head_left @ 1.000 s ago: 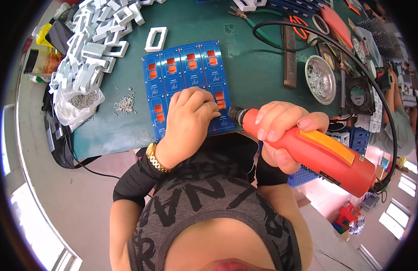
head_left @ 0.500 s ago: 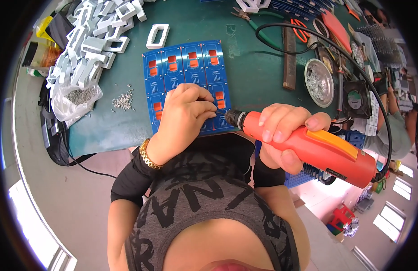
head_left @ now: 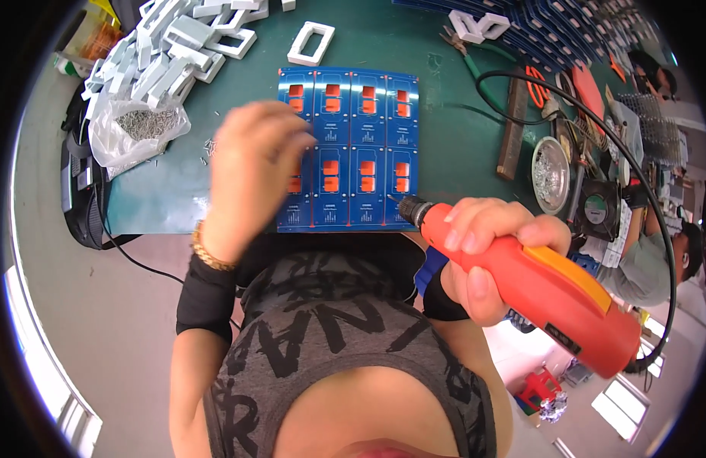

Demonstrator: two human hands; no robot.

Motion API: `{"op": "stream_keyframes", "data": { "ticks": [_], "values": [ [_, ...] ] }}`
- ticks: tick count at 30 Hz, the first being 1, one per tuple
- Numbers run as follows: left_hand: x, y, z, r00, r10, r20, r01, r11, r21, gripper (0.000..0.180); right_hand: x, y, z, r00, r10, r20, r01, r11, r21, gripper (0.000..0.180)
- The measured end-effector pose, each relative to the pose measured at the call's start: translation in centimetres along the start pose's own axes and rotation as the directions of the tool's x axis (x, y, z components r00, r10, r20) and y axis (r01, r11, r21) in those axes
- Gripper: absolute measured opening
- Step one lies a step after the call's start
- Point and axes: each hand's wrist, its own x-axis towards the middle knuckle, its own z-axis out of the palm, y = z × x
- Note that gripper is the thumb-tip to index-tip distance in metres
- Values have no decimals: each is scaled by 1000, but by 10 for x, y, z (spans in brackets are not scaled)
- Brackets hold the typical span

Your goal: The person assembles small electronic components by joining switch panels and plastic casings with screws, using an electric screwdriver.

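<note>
My right hand (head_left: 486,256) is wrapped round a red electric screwdriver (head_left: 570,305) with an orange lever and a black chuck. Its bit points left, close to the right edge of a blue panel (head_left: 345,140). The panel lies flat near the table's front edge, its rows of printed sections each showing orange-red windows. Smeared by motion, my left hand (head_left: 252,164) is over the panel's left edge, its fingers too blurred to read. Beside that hand, a small pile of screws (head_left: 209,146) is partly covered.
Grey-white rectangular frames (head_left: 186,34) are heaped at the far left above a plastic bag of screws (head_left: 143,126). One white frame (head_left: 311,43) lies behind the panel. Pliers (head_left: 466,53), a metal bar (head_left: 512,130), a metal dish (head_left: 550,174) and a fan (head_left: 599,212) sit rightward.
My left hand has left the panel's middle and moved left toward the screw pile, uncovering the windows. My right hand still holds the screwdriver by the panel's right edge. The view has shifted.
</note>
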Motion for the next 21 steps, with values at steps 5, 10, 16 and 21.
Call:
{"op": "stream_keyframes", "data": {
  "ticks": [5, 10, 16, 21],
  "values": [
    [-9, -59, -30, 964, -266, 1, 258, 938, 233, 25, 2, -3, 5, 992, 26, 126, -13, 994, -109, 50],
    [-4, -71, -32, 965, -217, 147, 192, 967, 165, 15, 16, -7, 16, 979, 95, 178, -59, 979, -197, 53],
    [-3, -66, -22, 981, -92, 169, 61, 981, 182, 11, 28, -5, 5, 935, 49, 352, 24, 979, -201, 52],
    [-3, -66, -22, 973, -107, 204, 57, 970, 237, 15, 30, -4, 1, 956, 59, 288, -9, 985, -171, 49]
  ]
}}
